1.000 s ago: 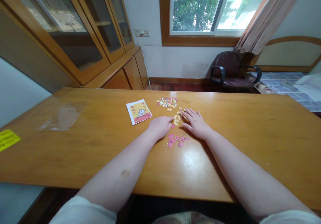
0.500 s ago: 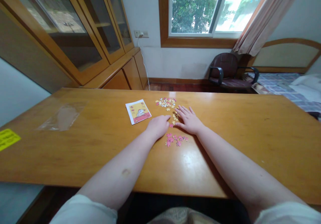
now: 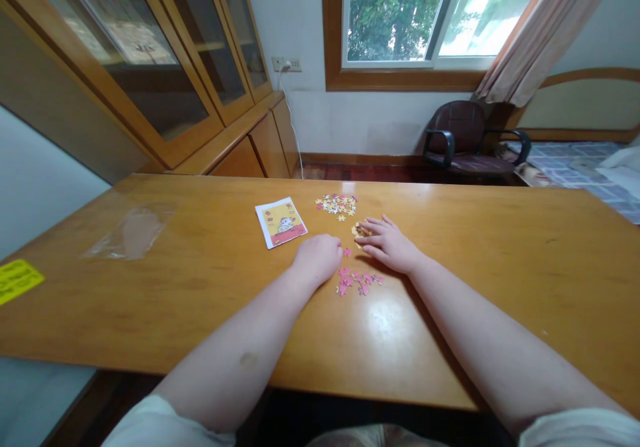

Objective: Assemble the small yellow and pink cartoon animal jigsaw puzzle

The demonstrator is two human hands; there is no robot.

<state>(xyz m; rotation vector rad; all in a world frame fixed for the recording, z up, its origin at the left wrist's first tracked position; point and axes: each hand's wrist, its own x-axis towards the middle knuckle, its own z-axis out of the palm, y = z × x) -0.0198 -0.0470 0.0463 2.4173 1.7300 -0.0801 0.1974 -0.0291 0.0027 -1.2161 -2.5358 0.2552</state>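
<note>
**On our table (image 3: 500,247), yellow bits (image 3: 356,231) sit under our right hand (image 3: 393,245)**

Our right fingers spread and hide which way the yellow bits run. Our left hand (image 3: 320,257) curls by one pink bit (image 3: 347,252); we can't tell if it pinches. We see a yellow label (image 3: 20,280), too blurry to read. A tilted picture card (image 3: 281,223), mixed pile (image 3: 336,205) and pink pile (image 3: 357,280) lie around.

Open desk (image 3: 500,267) extended to the right of the right hand (image 3: 393,245), allowing sideways passage. Between the hands, a single pink piece (image 3: 347,252) narrowed the gap; the far puzzle pile (image 3: 337,205) and the near pink cluster (image 3: 356,280) obstructed low passage beyond and nearer the body.
</note>
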